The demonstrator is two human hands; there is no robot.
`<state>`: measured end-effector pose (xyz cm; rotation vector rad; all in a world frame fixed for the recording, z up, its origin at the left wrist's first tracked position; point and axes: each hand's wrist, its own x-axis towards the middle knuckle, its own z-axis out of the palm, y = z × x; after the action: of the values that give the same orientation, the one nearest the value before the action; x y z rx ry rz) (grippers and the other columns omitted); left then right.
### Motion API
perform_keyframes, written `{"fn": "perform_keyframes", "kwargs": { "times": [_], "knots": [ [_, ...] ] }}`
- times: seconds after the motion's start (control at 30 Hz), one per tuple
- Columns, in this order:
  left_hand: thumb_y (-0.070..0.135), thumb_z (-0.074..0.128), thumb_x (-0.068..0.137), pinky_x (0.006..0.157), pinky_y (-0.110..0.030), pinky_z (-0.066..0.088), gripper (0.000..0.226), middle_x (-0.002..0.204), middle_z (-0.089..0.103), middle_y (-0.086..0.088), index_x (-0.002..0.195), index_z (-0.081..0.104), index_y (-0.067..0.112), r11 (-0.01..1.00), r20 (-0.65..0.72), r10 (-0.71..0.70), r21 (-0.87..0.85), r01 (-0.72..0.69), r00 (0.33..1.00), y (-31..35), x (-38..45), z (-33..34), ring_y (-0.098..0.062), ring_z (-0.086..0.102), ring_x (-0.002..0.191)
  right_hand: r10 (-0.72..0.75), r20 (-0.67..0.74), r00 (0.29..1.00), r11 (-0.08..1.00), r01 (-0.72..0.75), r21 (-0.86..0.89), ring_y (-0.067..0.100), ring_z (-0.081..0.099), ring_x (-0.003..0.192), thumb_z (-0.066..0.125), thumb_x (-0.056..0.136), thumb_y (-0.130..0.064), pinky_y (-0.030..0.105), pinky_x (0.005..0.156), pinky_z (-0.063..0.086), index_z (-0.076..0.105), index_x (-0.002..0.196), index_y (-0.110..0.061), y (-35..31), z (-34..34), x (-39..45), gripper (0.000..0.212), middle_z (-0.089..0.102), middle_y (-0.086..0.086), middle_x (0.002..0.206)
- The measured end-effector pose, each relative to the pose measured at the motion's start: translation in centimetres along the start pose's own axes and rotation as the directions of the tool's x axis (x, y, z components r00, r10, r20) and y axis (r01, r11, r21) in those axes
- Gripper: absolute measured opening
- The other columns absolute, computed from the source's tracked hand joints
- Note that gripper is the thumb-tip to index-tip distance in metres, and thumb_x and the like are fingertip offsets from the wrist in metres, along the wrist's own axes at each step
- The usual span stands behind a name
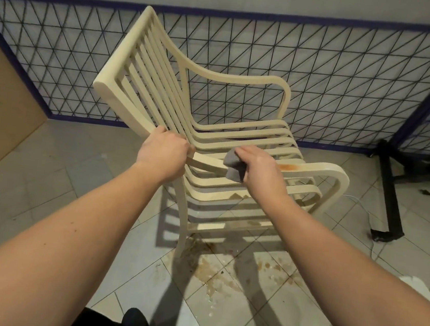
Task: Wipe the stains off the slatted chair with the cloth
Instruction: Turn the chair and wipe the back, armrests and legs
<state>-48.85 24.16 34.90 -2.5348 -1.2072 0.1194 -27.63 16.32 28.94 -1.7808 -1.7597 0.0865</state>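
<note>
- On the tiled floor (44, 197) nearest the viewer, brown splashes (212, 272) lie under the one chair (237, 144).
- On the chair's near armrest, the left hand (164, 154) has its fingers wrapped round the rail; the right hand (260, 168) has its fingers clamped on the one grey cloth (232, 166).
- Beyond the cloth, an orange stain (287, 167) remains on that armrest, so wiping looks unfinished.

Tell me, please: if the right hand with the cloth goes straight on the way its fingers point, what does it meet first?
Probably the seat slats just beyond the right hand and its grey cloth; depth is unclear.
</note>
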Motion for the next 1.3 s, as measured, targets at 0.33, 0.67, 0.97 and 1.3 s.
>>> {"fn": "perform_keyframes", "kwargs": {
  "times": [0.33, 0.67, 0.97, 1.3],
  "knots": [
    [0.014, 0.052, 0.084, 0.09, -0.038, 0.037, 0.019, 0.09, 0.061, 0.004, 0.091, 0.061, 0.029, 0.996, 0.119, -0.073, -0.046, 0.079, 0.99, 0.4, 0.7, -0.7, -0.022, 0.055, 0.091, 0.163, 0.06, 0.985, 0.979, -0.169, 0.11, 0.001, 0.055, 0.117, 0.056, 0.087, 0.012, 0.002, 0.108, 0.023, 0.064, 0.131, -0.02, 2.7, 0.7, -9.9, 0.056, 0.064, -0.005, 0.129],
    [0.033, 0.054, 0.099, 0.099, -0.046, 0.044, 0.031, 0.127, 0.064, -0.004, 0.128, 0.058, 0.023, 0.935, 0.113, 0.022, -0.355, 0.019, 0.993, 10.4, 5.0, -0.5, -0.029, 0.058, 0.115, 0.194, -0.123, 0.973, 0.956, -0.159, 0.247, -0.004, 0.051, 0.109, 0.052, 0.098, -0.009, -0.002, 0.092, 0.03, 0.061, 0.132, -0.026, 4.8, -4.9, -5.7, 0.039, 0.063, -0.012, 0.122],
    [-0.001, 0.052, 0.086, 0.082, -0.041, 0.038, 0.037, 0.086, 0.056, 0.011, 0.067, 0.036, 0.027, 0.863, 0.002, -0.021, -0.505, 0.019, 1.0, 10.7, 5.1, 2.8, -0.019, 0.055, 0.087, 0.311, 0.069, 0.948, 0.913, -0.318, 0.255, 0.009, 0.051, 0.117, 0.056, 0.091, -0.014, 0.03, 0.106, 0.039, 0.06, 0.132, -0.033, 6.4, -8.6, -3.3, 0.046, 0.059, -0.006, 0.126],
    [0.007, 0.058, 0.089, 0.077, -0.036, 0.032, 0.018, 0.075, 0.051, 0.015, 0.089, 0.06, 0.024, 0.847, 0.033, -0.028, -0.53, 0.041, 0.999, 9.2, 4.9, 3.5, -0.017, 0.051, 0.087, 0.024, 0.339, 0.94, 0.969, 0.061, -0.237, 0.028, 0.063, 0.094, 0.047, 0.078, 0.005, 0.044, 0.077, 0.055, 0.058, 0.105, -0.03, 3.6, -3.1, 0.3, 0.045, 0.067, 0.0, 0.101]
  ]
}}
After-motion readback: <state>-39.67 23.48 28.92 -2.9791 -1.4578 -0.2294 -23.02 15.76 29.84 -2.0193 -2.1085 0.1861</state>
